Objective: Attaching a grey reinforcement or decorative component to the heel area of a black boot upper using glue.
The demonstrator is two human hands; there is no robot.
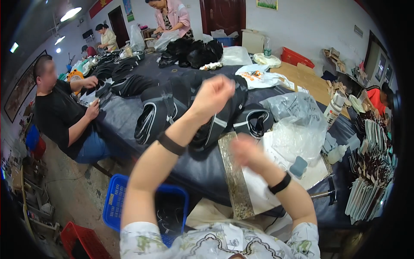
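My left hand (pixel 214 96) is raised over rolled black fabric pieces with pale edging (pixel 159 116), its fingers curled together. Whether anything is pinched in it is hidden. Lower and to the right, my right hand (pixel 246 151) is smeared by motion above the end of a worn, speckled strip of board (pixel 235 181). Another black roll (pixel 254 121) lies just beyond it. Beside the strip, a white sheet (pixel 263 190) covers part of the dark table (pixel 185 168). Both wrists wear black bands.
Clear plastic bags (pixel 299 134), a blue-grey pad (pixel 298 166), a squeeze bottle (pixel 337 153) and a white bottle (pixel 333 111) stand or lie to the right. Stacked flat pieces (pixel 366 172) fill the far right. A blue basket (pixel 113 207) sits lower left. A co-worker (pixel 60 108) works at left.
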